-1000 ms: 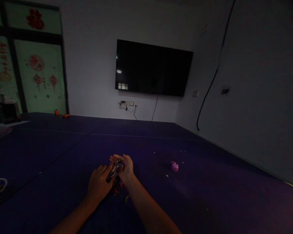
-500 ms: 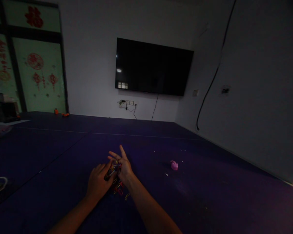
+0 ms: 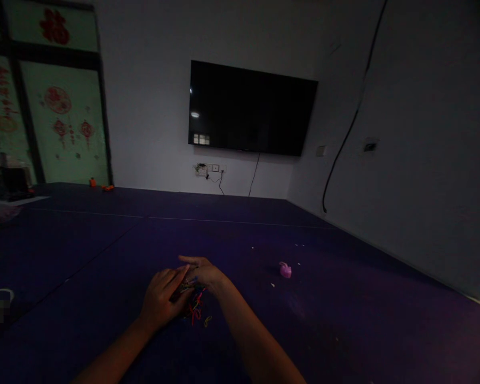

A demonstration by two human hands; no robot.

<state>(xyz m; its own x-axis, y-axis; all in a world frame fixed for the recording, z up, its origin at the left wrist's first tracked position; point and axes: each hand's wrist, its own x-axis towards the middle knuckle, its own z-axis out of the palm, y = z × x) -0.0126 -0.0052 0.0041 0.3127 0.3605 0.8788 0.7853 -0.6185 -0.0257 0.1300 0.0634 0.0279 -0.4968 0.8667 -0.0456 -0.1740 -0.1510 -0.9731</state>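
My left hand [image 3: 160, 296] is closed around a small dark item [image 3: 178, 293], perhaps a container; most of it is hidden by the fingers. Against it, my right hand [image 3: 204, 273] is turned over and cupped on a bunch of coloured rubber bands [image 3: 189, 281], one finger pointing left. Its other fingers are partly hidden behind the left hand. Below the hands, more loose rubber bands [image 3: 196, 308], red, yellow and dark, lie on the purple surface [image 3: 240, 245]. A single yellow band [image 3: 207, 321] lies slightly apart to the right.
To the right sits a small pink object [image 3: 285, 270] with white scraps around it. Orange items [image 3: 107, 188] lie at the far left edge. A clear plastic bag [image 3: 0, 209] and a white cable [image 3: 2, 292] are at left. A television [image 3: 252, 109] hangs on the wall.
My right hand has rolled over from palm up with spread fingers to palm down, its fingers drawn in towards my left hand. The left hand has barely moved.
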